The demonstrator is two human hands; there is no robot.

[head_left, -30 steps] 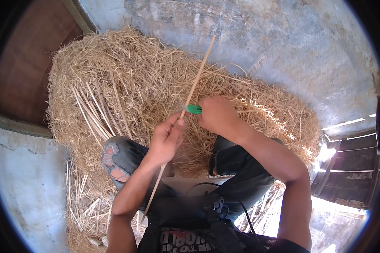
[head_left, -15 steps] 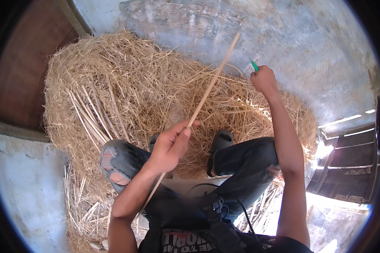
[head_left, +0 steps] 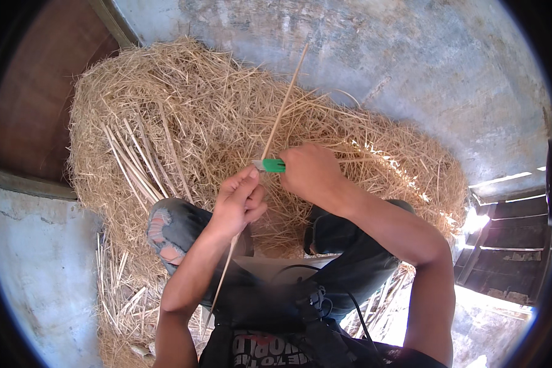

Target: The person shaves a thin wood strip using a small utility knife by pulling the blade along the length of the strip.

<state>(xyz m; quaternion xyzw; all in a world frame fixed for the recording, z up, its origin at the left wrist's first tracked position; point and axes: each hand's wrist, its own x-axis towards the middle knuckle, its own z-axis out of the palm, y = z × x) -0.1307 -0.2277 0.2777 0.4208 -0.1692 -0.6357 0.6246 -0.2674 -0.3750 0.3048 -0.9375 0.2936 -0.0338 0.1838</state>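
A long thin wooden strip (head_left: pixel 283 108) slants from beside my lap up toward the wall. Between my knees, my left hand (head_left: pixel 238 199) is closed around its middle. My right hand (head_left: pixel 313 170) grips a green utility knife (head_left: pixel 274 165), its short blade pointing left. The blade lies against the strip just above my left thumb, so both hands are nearly together. The knife's rear part is hidden inside my right fist.
A large heap of straw-like shavings (head_left: pixel 196 92) spreads in front of me. On it, at left, lies a bundle of strips (head_left: pixel 135 161). A bluish-grey wall (head_left: pixel 423 61) stands behind the heap. A slatted dark panel (head_left: pixel 512 236) is at right.
My right hand has come down and left from near the wall, bringing the knife onto the strip. The strip has turned steeper, and its far tip has shifted left.
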